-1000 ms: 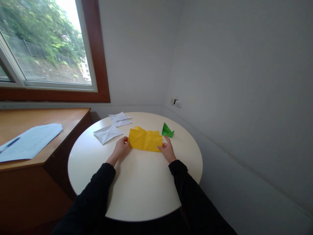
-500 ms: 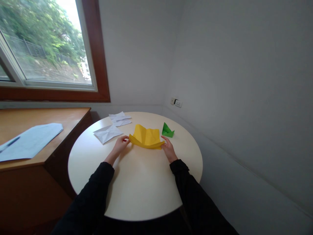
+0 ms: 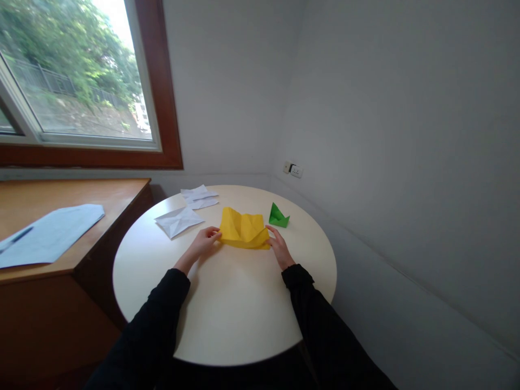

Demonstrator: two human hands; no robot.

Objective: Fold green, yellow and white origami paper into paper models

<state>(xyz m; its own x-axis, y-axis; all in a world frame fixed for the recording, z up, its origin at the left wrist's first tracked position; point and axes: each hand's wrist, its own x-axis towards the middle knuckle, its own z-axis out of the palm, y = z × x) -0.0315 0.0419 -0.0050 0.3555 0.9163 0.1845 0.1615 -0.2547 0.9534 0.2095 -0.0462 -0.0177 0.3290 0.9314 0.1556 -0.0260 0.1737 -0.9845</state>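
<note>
Head view is showing both hands, left hand (image 3: 206, 242) and right hand (image 3: 278, 247), pinching opposite ends of the creased yellow paper (image 3: 244, 229) lying mid-bench (image 3: 227, 303), seemingly mid-fold, needing aligned edges next.

The fingertips of the left hand (image 3: 206, 243) and of the right hand (image 3: 278, 247) slip out of sight at the edges of the yellow paper (image 3: 245, 229), so whether they pinch it or only press on it cannot be told. The near rim of the round desk (image 3: 227, 314) is covered by both black sleeves, which run off the bottom edge. At the left edge, the pale blue sheet (image 3: 49, 234) and the pen (image 3: 15, 239) lying on it are cut off, and the creases of the white papers (image 3: 179, 221) are too faint to read.
</note>
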